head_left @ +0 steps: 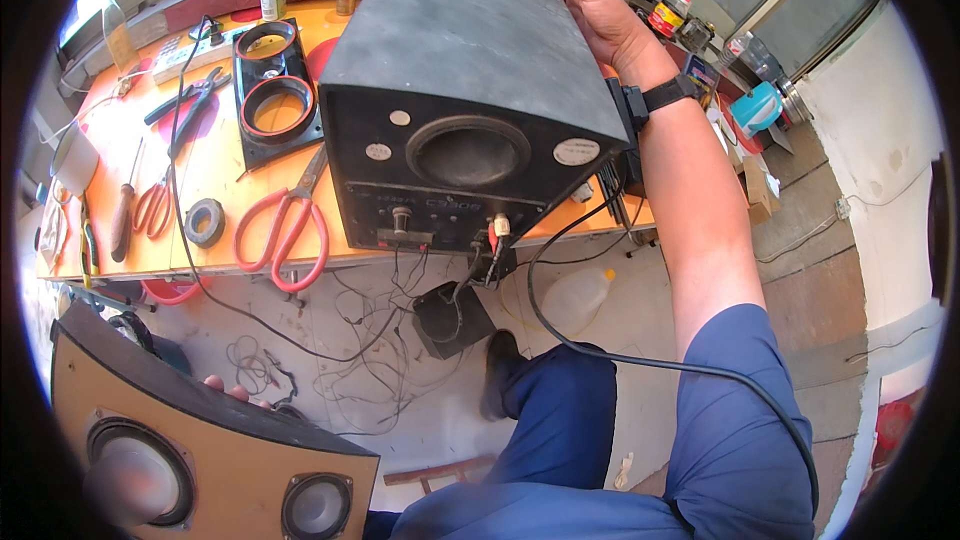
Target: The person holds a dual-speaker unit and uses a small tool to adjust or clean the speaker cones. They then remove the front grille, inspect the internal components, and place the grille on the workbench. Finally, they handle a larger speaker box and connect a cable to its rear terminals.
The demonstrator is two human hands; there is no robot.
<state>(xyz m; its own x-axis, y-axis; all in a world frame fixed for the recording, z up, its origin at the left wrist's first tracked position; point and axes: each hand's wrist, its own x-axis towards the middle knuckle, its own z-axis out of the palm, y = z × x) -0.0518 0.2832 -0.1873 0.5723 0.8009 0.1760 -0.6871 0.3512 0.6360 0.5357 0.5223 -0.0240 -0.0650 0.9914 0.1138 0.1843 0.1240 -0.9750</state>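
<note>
A large black subwoofer box (470,40) stands at the table's front edge, its round port and cable sockets facing me. My right hand (592,15) is at the box's far right corner, with the palm against its side and fingers bent over the far edge. At lower left, my left hand (238,390) holds a smaller speaker (235,475) with a wood-coloured front and two round drivers. Only its fingertips show, past the speaker's dark edge; the rest is hidden. Cables hang from the sockets of the subwoofer box.
On the orange table (165,210) lie red-handled scissors (290,225), a roll of black tape (204,223), pliers (190,98), a screwdriver (128,200) and a black panel with two rings (275,100). Tangled wires (380,370) and a plastic jug (580,298) are on the floor.
</note>
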